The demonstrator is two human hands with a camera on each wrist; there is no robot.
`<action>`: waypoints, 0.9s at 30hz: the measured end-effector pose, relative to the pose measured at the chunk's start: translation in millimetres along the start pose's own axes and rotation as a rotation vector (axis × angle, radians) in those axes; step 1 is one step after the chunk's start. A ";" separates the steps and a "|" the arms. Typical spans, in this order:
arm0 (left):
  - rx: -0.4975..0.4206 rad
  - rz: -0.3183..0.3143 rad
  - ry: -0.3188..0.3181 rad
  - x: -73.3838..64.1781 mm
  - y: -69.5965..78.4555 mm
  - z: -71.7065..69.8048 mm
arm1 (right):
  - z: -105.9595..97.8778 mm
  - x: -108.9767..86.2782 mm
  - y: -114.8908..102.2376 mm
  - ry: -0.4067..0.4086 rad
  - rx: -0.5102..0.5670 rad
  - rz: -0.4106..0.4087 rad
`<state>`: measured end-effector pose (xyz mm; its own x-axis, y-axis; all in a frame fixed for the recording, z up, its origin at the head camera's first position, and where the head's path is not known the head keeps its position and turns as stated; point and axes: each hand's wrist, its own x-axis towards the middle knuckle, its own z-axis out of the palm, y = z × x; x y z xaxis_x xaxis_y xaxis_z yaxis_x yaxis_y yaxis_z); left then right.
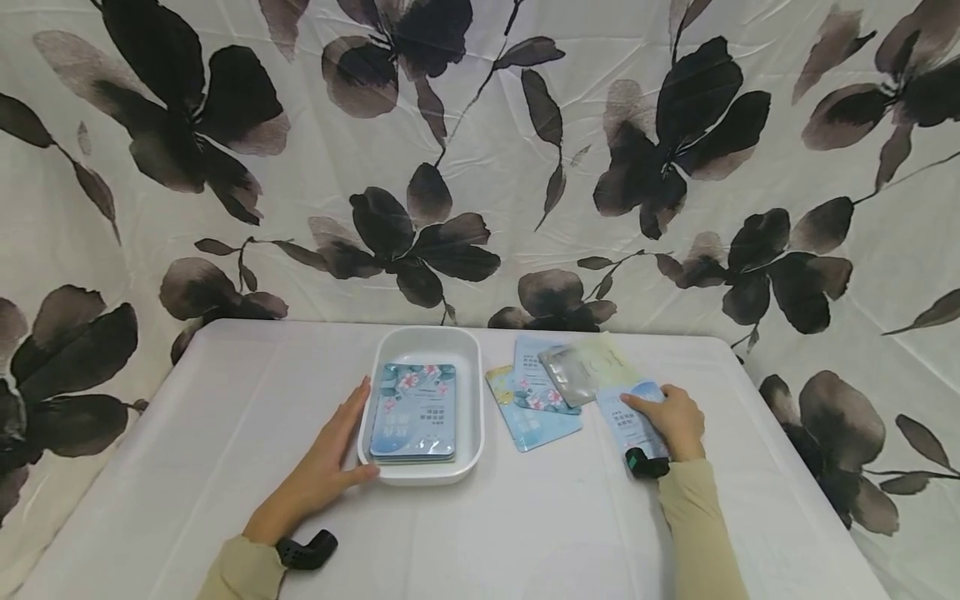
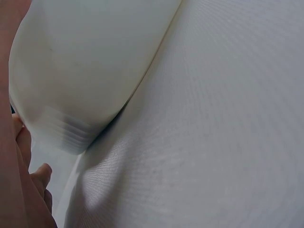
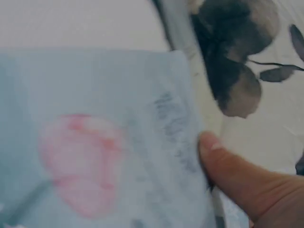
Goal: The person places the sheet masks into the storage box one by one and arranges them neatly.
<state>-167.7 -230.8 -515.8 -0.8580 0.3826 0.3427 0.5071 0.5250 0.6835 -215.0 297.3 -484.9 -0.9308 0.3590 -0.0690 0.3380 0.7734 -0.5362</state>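
My right hand (image 1: 678,421) pinches a light blue face mask packet (image 1: 628,423) at the right of the table. The right wrist view shows this packet (image 3: 142,95) close up, with a pink flower printed on it and my thumb on its edge. My left hand (image 1: 318,479) rests along the left side of a white tray (image 1: 429,478), fingers straight and thumb at the near corner. Inside the tray lies a stack of blue flowered packets (image 1: 412,417). In the left wrist view the tray's outer wall (image 2: 90,61) fills the upper left, with fingertips beside it.
Between tray and right hand lie loose packets: a blue and yellow one (image 1: 536,425), a flowered one (image 1: 531,375), a silvery one (image 1: 567,377) and a pale yellow one (image 1: 609,358). A white cloth covers the table (image 1: 480,542). A floral curtain (image 1: 480,167) hangs behind.
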 end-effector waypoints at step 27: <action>-0.007 0.006 0.000 1.4 -1.5 1.7 | -1.8 -11.5 16.3 -0.044 0.851 0.095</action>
<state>-169.5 -229.7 -517.4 -0.8547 0.3859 0.3472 0.5120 0.5169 0.6860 -198.5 306.7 -491.4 -0.9143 0.3683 -0.1688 0.2118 0.0795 -0.9741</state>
